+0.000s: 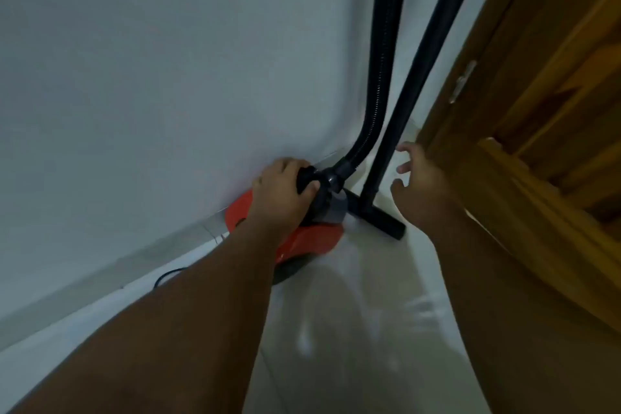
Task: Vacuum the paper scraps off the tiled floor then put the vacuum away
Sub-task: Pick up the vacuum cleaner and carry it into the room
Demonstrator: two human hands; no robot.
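The red vacuum (302, 242) sat on the pale tiled floor (353, 329) against the white wall (168, 77), in the corner beside a wooden door (537, 111). The left hand (279, 195) curled its fingers round the black handle (305, 178) on top, where the ribbed hose (383, 77) joined. The right hand (423, 185) hovered with fingers spread and holding nothing, just beside the upright wand (413, 94), whose floor head (379, 215) rested on the tiles.

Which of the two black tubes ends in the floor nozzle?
The smooth straight wand, the right one; it meets the flat nozzle on the tiles. The ribbed hose beside it curves into the red vacuum instead.
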